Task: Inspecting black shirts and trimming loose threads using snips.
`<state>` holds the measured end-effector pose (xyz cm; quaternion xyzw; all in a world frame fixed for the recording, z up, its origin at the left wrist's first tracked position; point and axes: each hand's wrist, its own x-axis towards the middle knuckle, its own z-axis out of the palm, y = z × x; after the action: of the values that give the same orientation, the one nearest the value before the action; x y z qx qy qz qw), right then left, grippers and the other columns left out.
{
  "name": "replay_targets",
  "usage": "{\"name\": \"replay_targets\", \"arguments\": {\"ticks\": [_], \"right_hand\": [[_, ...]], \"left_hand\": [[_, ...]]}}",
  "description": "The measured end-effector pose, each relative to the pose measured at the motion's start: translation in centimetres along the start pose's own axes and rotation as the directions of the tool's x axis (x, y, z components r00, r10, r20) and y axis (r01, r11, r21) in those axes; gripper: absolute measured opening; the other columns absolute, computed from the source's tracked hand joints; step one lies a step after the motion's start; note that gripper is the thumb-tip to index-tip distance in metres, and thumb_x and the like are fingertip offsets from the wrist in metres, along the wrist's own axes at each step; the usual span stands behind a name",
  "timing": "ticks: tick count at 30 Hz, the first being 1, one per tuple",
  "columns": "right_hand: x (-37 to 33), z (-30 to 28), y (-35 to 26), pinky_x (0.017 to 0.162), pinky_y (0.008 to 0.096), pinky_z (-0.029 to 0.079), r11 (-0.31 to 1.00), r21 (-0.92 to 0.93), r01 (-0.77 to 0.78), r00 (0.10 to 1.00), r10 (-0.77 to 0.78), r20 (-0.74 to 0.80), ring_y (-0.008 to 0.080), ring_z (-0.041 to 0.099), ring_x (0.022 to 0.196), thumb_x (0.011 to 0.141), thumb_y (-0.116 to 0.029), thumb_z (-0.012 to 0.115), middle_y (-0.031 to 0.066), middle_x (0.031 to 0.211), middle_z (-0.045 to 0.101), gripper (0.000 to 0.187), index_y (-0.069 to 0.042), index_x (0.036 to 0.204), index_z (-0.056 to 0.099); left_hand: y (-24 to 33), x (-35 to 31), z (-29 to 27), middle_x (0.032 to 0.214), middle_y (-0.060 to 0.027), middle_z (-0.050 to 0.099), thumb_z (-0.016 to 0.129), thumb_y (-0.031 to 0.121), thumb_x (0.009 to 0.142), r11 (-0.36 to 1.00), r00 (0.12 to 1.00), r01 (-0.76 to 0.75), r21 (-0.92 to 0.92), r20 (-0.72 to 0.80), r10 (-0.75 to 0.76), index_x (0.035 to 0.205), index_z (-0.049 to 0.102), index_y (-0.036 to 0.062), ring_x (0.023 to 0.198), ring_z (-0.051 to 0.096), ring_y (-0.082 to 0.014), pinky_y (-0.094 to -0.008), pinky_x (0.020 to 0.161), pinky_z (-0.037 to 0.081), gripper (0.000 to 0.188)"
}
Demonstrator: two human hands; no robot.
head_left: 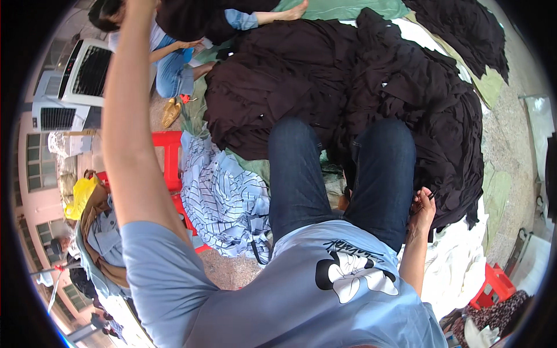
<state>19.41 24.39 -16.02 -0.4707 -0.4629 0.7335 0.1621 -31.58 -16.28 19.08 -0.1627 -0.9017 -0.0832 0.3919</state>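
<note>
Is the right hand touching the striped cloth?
Apart: the head view shows both legs between the right hand and the striped cloth.

Beyond speckled floor (517, 142) and red stools (170, 165), windows (40, 162) line a pinkish wall (51, 202).

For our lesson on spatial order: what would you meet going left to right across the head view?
Upper air cooler, tan shoe, pale-blue striped fabric, right denim-clad leg, right hand, red plastic stool near the right edge.
</note>
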Motion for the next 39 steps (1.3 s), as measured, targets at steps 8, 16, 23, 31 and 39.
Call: {"name": "replay_targets", "arguments": {"ticks": [8, 16, 23, 31, 39], "right_hand": [[0.7, 2.2, 1.6, 0.063, 0.0188, 0.042, 0.998, -0.039, -0.048, 0.997, 0.051, 0.065, 0.0081, 0.054, 0.068, 0.091, -0.009, 0.059, 0.0021, 0.083, 0.062, 0.010, -0.005, 0.100, 0.062], [10.8, -1.4, 4.2, 0.079, 0.0365, 0.052, 0.356, -0.848, 0.393, 0.770, -0.631, 0.092, 0.0302, 0.061, 0.098, 0.077, -0.002, 0.062, 0.0091, 0.116, 0.053, 0.039, -0.007, 0.115, 0.054], [14.6, 1.0, -0.9, 0.076, 0.0390, 0.055, -0.081, -0.809, 0.583, 0.638, -0.570, 0.517, 0.0320, 0.066, 0.095, 0.074, -0.006, 0.068, 0.0097, 0.131, 0.050, 0.065, -0.012, 0.134, 0.044], [17.2, 5.4, -2.6, 0.067, 0.0350, 0.049, 0.578, -0.704, 0.413, 0.910, -0.295, 0.291, 0.0203, 0.064, 0.071, 0.076, -0.010, 0.066, 0.0076, 0.079, 0.067, 0.018, 0.000, 0.091, 0.068], [-1.3, 10.9, -18.5, 0.054, 0.0161, 0.037, 0.919, 0.144, 0.368, 0.696, -0.375, 0.612, 0.0032, 0.060, 0.070, 0.080, -0.012, 0.071, -0.0008, 0.085, 0.068, 0.019, -0.003, 0.096, 0.069]], "left_hand": [[-1.0, -25.2, 20.7, 0.095, -0.0290, 0.061, 0.049, 0.024, 0.094, 0.962, 0.852, 0.051, -0.268, 0.514, 0.098, 0.109, 0.049, 0.0054, 0.092, 0.058, -0.0479, -0.0558, 0.078, 0.045, 0.024], [11.7, -34.1, 21.1, 0.102, -0.0176, 0.066, 0.054, 0.022, 0.093, 0.953, 0.343, -0.111, -0.283, 0.889, 0.304, 0.103, 0.058, 0.0054, 0.101, 0.061, -0.0328, -0.0445, 0.084, 0.044, 0.019], [13.7, -33.5, 15.4, 0.097, -0.0193, 0.066, 0.059, 0.016, 0.091, 0.822, 0.449, 0.299, -0.486, 0.831, 0.328, 0.104, 0.060, 0.0017, 0.091, 0.065, -0.0328, -0.0373, 0.081, 0.050, 0.019], [17.9, -33.4, 10.8, 0.099, -0.0118, 0.069, 0.058, 0.012, 0.093, 0.686, 0.524, 0.485, -0.543, 0.808, 0.269, 0.103, 0.062, -0.0005, 0.091, 0.065, -0.0177, -0.0300, 0.079, 0.049, 0.016], [30.6, -29.4, 5.1, 0.147, -0.0168, 0.037, 0.079, 0.011, 0.069, 0.294, 0.734, 0.344, -0.892, 0.450, 0.508, 0.145, 0.029, 0.0049, 0.132, 0.043, -0.0297, -0.0407, 0.108, 0.037, 0.091]]}}
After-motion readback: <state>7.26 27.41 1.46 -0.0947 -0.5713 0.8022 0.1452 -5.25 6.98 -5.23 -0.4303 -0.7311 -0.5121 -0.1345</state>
